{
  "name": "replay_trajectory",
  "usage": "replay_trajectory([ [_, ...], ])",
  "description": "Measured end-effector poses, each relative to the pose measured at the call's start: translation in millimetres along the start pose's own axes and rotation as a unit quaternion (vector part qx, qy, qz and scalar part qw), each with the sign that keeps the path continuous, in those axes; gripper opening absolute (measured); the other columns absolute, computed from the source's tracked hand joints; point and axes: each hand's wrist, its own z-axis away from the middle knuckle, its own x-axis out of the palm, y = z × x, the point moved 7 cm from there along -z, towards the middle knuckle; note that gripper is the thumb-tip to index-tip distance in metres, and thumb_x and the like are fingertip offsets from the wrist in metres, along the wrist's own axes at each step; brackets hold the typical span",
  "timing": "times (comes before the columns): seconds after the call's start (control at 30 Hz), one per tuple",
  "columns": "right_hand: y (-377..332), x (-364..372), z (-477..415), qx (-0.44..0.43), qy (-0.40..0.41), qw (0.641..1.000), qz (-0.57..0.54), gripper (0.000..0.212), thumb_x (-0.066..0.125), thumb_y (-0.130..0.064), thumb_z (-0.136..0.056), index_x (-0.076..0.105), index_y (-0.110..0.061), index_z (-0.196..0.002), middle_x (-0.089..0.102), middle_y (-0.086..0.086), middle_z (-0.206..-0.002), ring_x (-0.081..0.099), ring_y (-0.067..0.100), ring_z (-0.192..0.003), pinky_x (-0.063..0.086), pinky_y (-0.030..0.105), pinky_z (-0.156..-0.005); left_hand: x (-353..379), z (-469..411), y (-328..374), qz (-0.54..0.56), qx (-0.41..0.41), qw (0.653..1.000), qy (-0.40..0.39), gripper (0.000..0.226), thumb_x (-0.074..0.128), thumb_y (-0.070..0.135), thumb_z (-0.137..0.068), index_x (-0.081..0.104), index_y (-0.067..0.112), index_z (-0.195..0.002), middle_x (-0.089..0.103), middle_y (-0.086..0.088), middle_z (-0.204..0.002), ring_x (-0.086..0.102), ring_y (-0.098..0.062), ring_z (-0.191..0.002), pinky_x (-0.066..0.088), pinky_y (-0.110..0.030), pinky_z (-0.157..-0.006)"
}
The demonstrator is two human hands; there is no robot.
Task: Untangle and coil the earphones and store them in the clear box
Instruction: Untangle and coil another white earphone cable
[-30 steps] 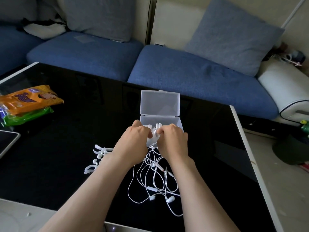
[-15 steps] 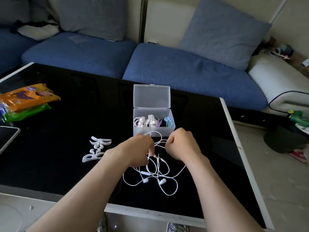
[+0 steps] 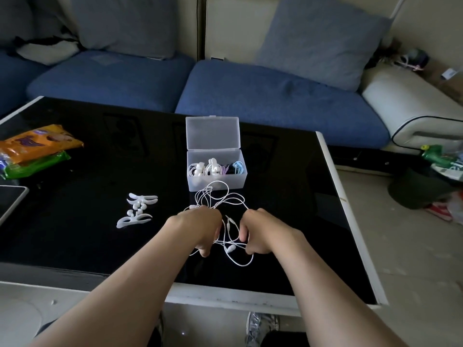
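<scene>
A tangle of white earphones lies on the black table just in front of the clear box. The box stands with its lid up and holds several coiled earphones, white, purple and blue. My left hand grips the left part of the tangle with curled fingers. My right hand pinches the cable on the right side. An earbud and loops of cable hang between the two hands and trail toward the table's near edge.
White cable winders lie left of my hands. Orange and green snack packs and a tablet corner sit at the table's left side. A blue sofa runs behind the table. Clutter lies on the floor at the right.
Both hands left the box, where they had set a coil, and drew back toward me onto the loose tangle. They now grip it closer to the near edge.
</scene>
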Motion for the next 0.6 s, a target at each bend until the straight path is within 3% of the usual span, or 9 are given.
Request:
replay_trajectory([
  [0.07, 2.9, -2.2, 1.9, 0.0, 0.015, 1.0, -0.013, 0.014, 0.066, -0.011, -0.094, 0.077, -0.019, -0.096, 0.063, 0.004, -0.107, 0.071, 0.027, -0.092, 0.063, 0.038, -0.084, 1.8, 3.1, -0.7, -0.013, -0.01, 1.0, 0.0, 0.049, 0.088, 0.018, -0.078, 0.067, 0.027, -0.12, 0.061, -0.005, -0.125, 0.068, -0.028, -0.11, 0.06, -0.045, -0.095],
  [0.17, 6.5, -13.9, 8.0, 0.011, 0.047, 0.996, -0.072, 0.028, 0.051, -0.011, -0.096, 0.079, -0.014, -0.096, 0.07, 0.007, -0.099, 0.068, 0.025, -0.073, 0.054, 0.031, -0.061, 5.0, 9.2, -2.0, -0.034, -0.028, 0.999, -0.004, 0.06, 0.087, 0.02, -0.081, 0.059, 0.024, -0.134, 0.05, -0.014, -0.147, 0.069, -0.032, -0.112, 0.059, -0.045, -0.096],
  [0.23, 10.4, -26.7, 12.4, 0.014, 0.102, 0.987, -0.122, 0.034, 0.043, -0.008, -0.091, 0.077, -0.004, -0.092, 0.075, 0.012, -0.091, 0.063, 0.027, -0.061, 0.052, 0.038, -0.051, 5.3, 13.0, -2.3, -0.042, -0.033, 0.999, -0.001, 0.061, 0.087, 0.022, -0.081, 0.057, 0.021, -0.135, 0.05, -0.013, -0.146, 0.069, -0.032, -0.11, 0.06, -0.043, -0.093],
  [0.27, 12.9, -32.5, 15.3, 0.015, 0.134, 0.978, -0.16, 0.034, 0.041, -0.007, -0.09, 0.074, 0.0, -0.09, 0.077, 0.012, -0.086, 0.067, 0.03, -0.059, 0.057, 0.045, -0.053, 5.3, 14.1, -3.0, -0.045, -0.035, 0.998, 0.003, 0.058, 0.087, 0.023, -0.081, 0.058, 0.02, -0.132, 0.053, -0.01, -0.141, 0.069, -0.03, -0.108, 0.061, -0.042, -0.091],
  [0.33, 17.1, -46.2, 25.0, 0.015, 0.19, 0.949, -0.251, 0.032, 0.042, -0.009, -0.094, 0.071, 0.004, -0.088, 0.077, 0.01, -0.081, 0.076, 0.029, -0.061, 0.063, 0.047, -0.062, 5.3, 16.8, -3.1, -0.048, -0.041, 0.998, 0.011, 0.05, 0.086, 0.024, -0.082, 0.061, 0.019, -0.126, 0.058, -0.003, -0.128, 0.07, -0.026, -0.104, 0.062, -0.04, -0.089],
  [0.43, 21.8, -62.3, 38.8, 0.018, 0.236, 0.877, -0.418, 0.029, 0.046, -0.011, -0.101, 0.071, 0.0, -0.091, 0.072, 0.005, -0.09, 0.075, 0.021, -0.055, 0.061, 0.034, -0.052, 6.5, 18.6, -3.1, -0.046, -0.045, 0.998, 0.023, 0.035, 0.083, 0.024, -0.085, 0.062, 0.016, -0.112, 0.058, 0.002, -0.105, 0.069, -0.024, -0.097, 0.059, -0.034, -0.08],
  [0.5, 23.9, -68.7, 43.6, 0.013, 0.259, 0.828, -0.498, 0.027, 0.048, -0.011, -0.102, 0.072, -0.004, -0.091, 0.07, 0.007, -0.083, 0.071, 0.022, -0.052, 0.057, 0.032, -0.049, 7.1, 19.3, -3.6, -0.05, -0.051, 0.997, 0.037, 0.028, 0.079, 0.028, -0.088, 0.057, 0.019, -0.103, 0.055, 0.003, -0.095, 0.066, -0.024, -0.094, 0.054, -0.034, -0.074],
  [0.6, 26.0, -75.4, 45.3, 0.001, 0.295, 0.782, -0.549, 0.025, 0.049, -0.011, -0.103, 0.073, -0.007, -0.094, 0.06, -0.004, -0.055, 0.061, 0.018, -0.047, 0.05, 0.03, -0.045, 0.3, 19.7, -6.4, -0.031, -0.067, 0.994, 0.079, 0.031, 0.063, 0.042, -0.099, 0.064, 0.02, -0.122, 0.064, -0.002, -0.122, 0.067, -0.029, -0.113, 0.052, -0.038, -0.081],
])
